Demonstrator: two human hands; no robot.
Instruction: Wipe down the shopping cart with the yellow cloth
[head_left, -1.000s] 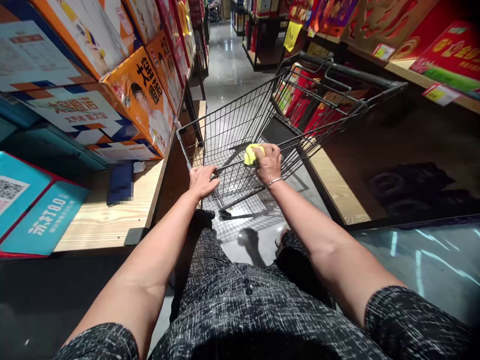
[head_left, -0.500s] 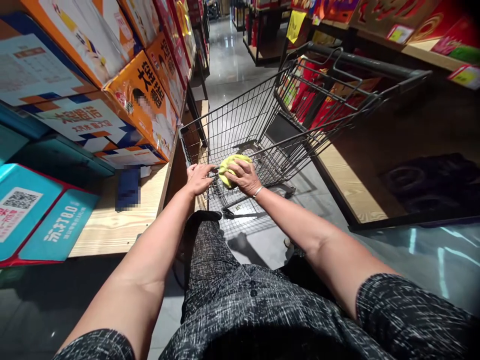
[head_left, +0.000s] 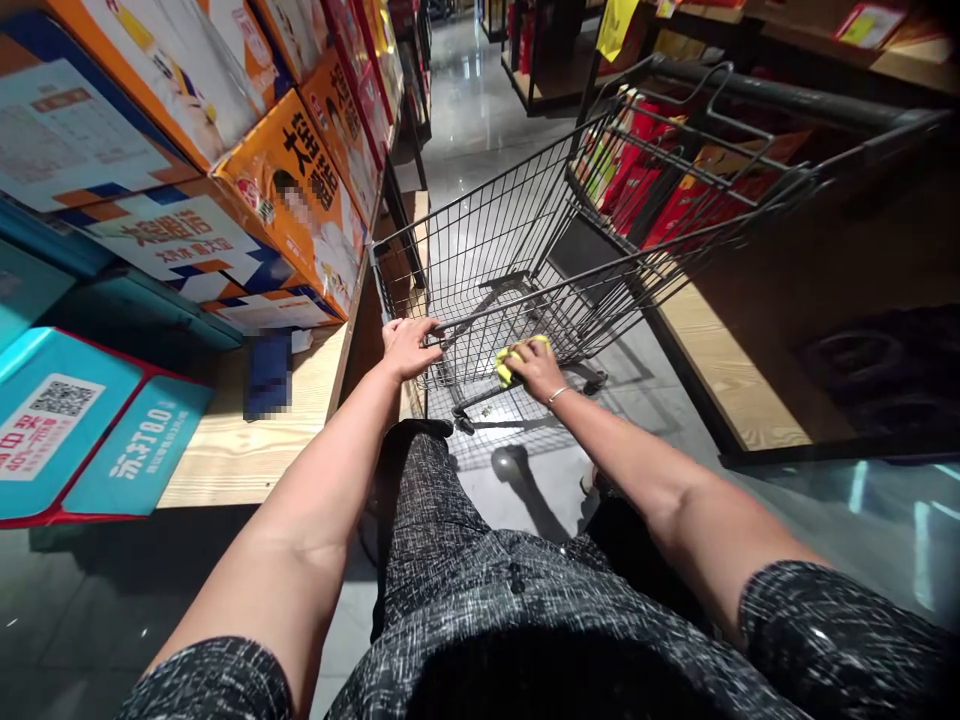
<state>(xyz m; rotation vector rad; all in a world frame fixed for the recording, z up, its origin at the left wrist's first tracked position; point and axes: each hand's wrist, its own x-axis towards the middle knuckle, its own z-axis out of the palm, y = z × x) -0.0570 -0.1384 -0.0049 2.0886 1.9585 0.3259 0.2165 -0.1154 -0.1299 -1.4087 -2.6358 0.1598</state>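
A dark wire shopping cart (head_left: 510,250) stands at an angle in front of me, its handle at the far right. My left hand (head_left: 410,347) is closed over the top rim at the near corner of the basket. Pressed against the mesh of the near side, lower than the rim, is a yellow cloth (head_left: 505,372). My right hand (head_left: 538,370), with a thin band at the wrist, is wrapped over this cloth and hides part of it.
Orange cartons (head_left: 292,190) are stacked on a wooden shelf (head_left: 240,470) at my left, with a turquoise box (head_left: 135,420) and a blurred dark blue item (head_left: 268,375). Another low wooden shelf (head_left: 720,350) runs along the right. Red packages (head_left: 637,150) show behind the cart's mesh.
My right hand has moved the yellow cloth from the top rim down and to the right along the cart's side. The left hand stays on the rim.
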